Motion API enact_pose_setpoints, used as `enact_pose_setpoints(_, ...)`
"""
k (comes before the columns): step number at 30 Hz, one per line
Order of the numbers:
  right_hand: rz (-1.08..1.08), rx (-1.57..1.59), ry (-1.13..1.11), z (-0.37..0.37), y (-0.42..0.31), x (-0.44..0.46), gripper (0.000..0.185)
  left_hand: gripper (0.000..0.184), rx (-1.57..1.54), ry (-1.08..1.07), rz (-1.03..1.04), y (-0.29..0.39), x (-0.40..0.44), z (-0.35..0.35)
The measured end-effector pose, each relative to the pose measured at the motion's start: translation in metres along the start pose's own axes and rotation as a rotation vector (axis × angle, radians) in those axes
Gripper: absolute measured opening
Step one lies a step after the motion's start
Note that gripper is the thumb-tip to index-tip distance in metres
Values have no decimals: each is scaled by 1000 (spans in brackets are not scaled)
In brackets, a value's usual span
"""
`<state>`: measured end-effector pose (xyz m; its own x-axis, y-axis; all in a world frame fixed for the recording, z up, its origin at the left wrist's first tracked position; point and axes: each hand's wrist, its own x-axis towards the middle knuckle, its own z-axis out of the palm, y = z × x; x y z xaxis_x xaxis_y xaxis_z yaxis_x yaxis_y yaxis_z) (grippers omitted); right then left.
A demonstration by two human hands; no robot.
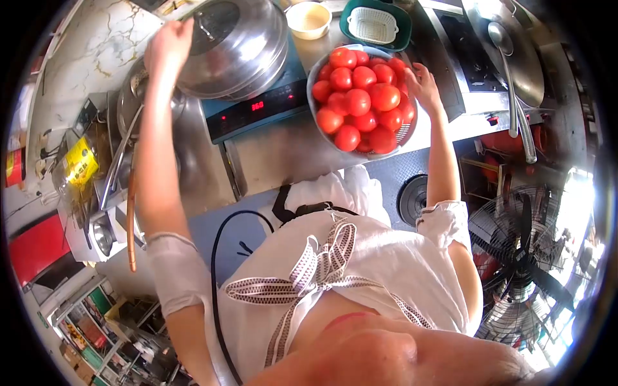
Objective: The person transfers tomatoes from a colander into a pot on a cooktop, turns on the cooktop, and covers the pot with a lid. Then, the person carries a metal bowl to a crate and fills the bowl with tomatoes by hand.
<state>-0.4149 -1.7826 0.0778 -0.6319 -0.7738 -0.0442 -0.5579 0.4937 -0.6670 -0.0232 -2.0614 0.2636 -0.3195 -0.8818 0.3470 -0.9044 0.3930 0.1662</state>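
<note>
My left hand is at the left edge of a domed metal lid on a large steel pot. Its fingers are curled inward, and what they hold, if anything, is hidden. The pot stands on an induction cooker with red lit digits. To the right, a grey colander is heaped with red tomatoes. Beside the colander's right rim is my right hand, its fingers bent but apart, close to the outermost tomatoes. Whether it touches them I cannot tell.
Behind the tomatoes are a cream bowl and a green basin with a white basket. A wok with ladles lies at right. A large fan stands at lower right. A black cable hangs at left.
</note>
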Motion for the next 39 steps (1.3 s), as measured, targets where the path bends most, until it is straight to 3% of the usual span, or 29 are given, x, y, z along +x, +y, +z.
enact_pose_setpoints(2,-102,-128,-136,12,7,19,64,57,207,-277,-77,-14,49,4)
enact_pose_setpoints(6,-50,-198,-201,13,3,34,63,55,195,-255,151,-74,116,93)
enact_pose_setpoints(7,-15,-147,-209,17,9,37,63,55,189,-259,147,-60,105,83)
enact_pose_setpoints(8,19,-95,-216,19,12,39,62,39,84,-325,63,-30,86,58)
enact_pose_setpoints(10,-52,-123,-216,18,12,43,60,44,-14,-386,-38,-17,69,48)
enact_pose_setpoints(12,-116,-153,-200,13,6,42,57,31,-53,89,187,-25,69,61)
enact_pose_setpoints(13,-86,-89,-179,10,2,39,55,31,-51,91,186,-15,63,45)
enact_pose_setpoints(15,-35,60,-104,8,-3,40,50,31,15,-228,-213,20,46,-17)
enact_pose_setpoints(16,-20,146,-60,11,-3,46,47,37,159,-356,-215,12,48,-35)
enact_pose_setpoints(17,-43,165,-55,8,-10,52,45,48,236,-298,74,-70,89,12)
enact_pose_setpoints(19,-160,300,-53,6,-48,53,47,38,248,-205,97,-71,66,-25)
enact_pose_setpoints(22,-430,236,-77,20,-126,54,48,33,339,-308,5,-35,14,-88)
enact_pose_setpoints(24,-479,248,-335,20,-211,31,54,28,293,-230,55,-34,-21,-107)
enact_pose_setpoints(26,-945,-145,57,60,-228,42,50,26,275,-169,82,-35,-55,-124)
enact_pose_setpoints(28,-659,-199,-302,73,-255,37,57,20,275,-169,36,-35,-86,-141)
enact_pose_setpoints(32,-777,-404,-414,97,-259,42,61,15,297,-256,-122,-36,-148,-158)
enact_pose_setpoints(34,-881,-258,-133,93,-255,30,58,13,259,-327,-65,-50,-178,-154)
enact_pose_setpoints(36,-895,-197,-127,79,-242,23,54,12,264,-375,-85,-54,-204,-146)
enact_pose_setpoints(38,-1096,-122,57,64,-216,21,52,11,257,-428,-82,-55,-225,-138)
enact_pose_setpoints(39,-1021,-13,-53,51,-203,13,49,11,300,-443,-95,-53,-235,-133)
